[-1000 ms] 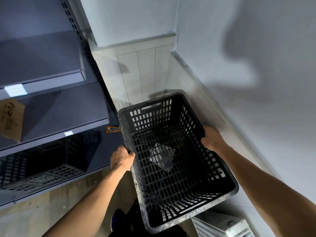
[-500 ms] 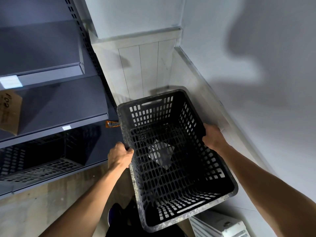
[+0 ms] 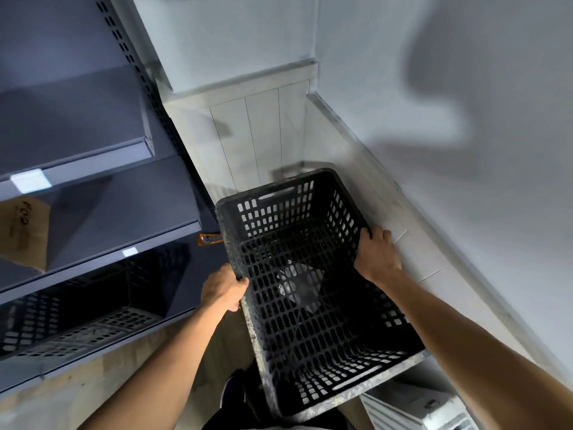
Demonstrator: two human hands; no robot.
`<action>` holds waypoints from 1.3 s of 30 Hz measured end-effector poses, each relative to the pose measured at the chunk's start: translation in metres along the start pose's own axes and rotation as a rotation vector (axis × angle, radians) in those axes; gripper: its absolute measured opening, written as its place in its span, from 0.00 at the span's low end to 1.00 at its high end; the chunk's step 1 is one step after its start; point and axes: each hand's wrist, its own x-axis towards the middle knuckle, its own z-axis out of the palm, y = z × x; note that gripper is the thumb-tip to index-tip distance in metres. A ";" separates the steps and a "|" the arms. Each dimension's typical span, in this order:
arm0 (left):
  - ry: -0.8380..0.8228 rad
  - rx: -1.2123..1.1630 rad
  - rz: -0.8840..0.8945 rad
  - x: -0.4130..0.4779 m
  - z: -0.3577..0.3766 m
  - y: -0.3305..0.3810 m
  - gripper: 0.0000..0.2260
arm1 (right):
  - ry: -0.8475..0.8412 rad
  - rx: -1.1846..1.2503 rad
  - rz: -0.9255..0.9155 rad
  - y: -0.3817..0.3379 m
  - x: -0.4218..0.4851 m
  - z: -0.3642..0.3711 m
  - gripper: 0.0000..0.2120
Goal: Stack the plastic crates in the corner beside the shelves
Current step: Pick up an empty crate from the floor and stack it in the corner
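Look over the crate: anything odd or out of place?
A pale scrap shows at the mesh floor of the crate, inside or beneath, I cannot tell. The rim is scuffed and pale-speckled. Nothing else stands out.

At the left edge I saw a brown cardboard piece (image 3: pixel 26 231) with handwriting. A small orange object (image 3: pixel 209 238) sat left of centre. A white ribbed unit (image 3: pixel 415 411) lay in the lower right corner. A large shadow (image 3: pixel 459 97) crossed the grey wall (image 3: pixel 511 228) at upper right; white panelling (image 3: pixel 263 135) stood at top centre.
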 end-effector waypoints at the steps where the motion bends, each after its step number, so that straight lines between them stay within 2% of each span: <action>1: 0.047 0.105 0.026 0.001 -0.001 0.001 0.16 | 0.009 0.009 -0.001 -0.005 -0.004 0.002 0.25; 3: 0.171 0.294 0.093 0.002 -0.003 0.006 0.23 | 0.014 0.032 -0.010 -0.015 -0.011 0.007 0.24; 6: 0.305 0.414 0.245 0.008 -0.008 0.015 0.29 | 0.001 0.093 0.005 -0.030 -0.022 0.016 0.23; 8: 0.354 0.537 0.410 0.018 -0.011 0.017 0.31 | -0.013 0.138 0.043 -0.040 -0.031 0.024 0.22; 10: 0.359 0.636 0.549 0.030 -0.013 0.020 0.28 | -0.031 0.168 0.070 -0.049 -0.039 0.031 0.23; 16: 0.133 0.690 0.889 0.058 -0.019 0.012 0.19 | -0.061 0.228 0.232 -0.094 -0.068 0.047 0.26; 20: -0.106 0.702 1.065 0.076 -0.033 -0.001 0.21 | -0.105 0.297 0.309 -0.131 -0.096 0.062 0.25; 23: -0.337 0.746 1.138 0.084 -0.049 -0.005 0.24 | -0.163 0.350 0.354 -0.158 -0.126 0.079 0.23; 25: -0.415 0.814 1.179 0.087 -0.056 -0.004 0.25 | -0.172 0.379 0.369 -0.172 -0.147 0.089 0.21; 31: -0.426 0.927 1.278 0.085 -0.056 -0.014 0.23 | -0.155 0.418 0.437 -0.205 -0.194 0.105 0.20; 34: -0.386 0.969 1.319 0.084 -0.053 -0.022 0.24 | -0.139 0.432 0.441 -0.212 -0.206 0.116 0.20; 37: -0.334 1.013 1.323 0.081 -0.050 -0.026 0.23 | -0.107 0.418 0.459 -0.215 -0.217 0.128 0.15; 39: -0.285 1.040 1.328 0.079 -0.047 -0.029 0.21 | -0.073 0.397 0.454 -0.217 -0.225 0.136 0.16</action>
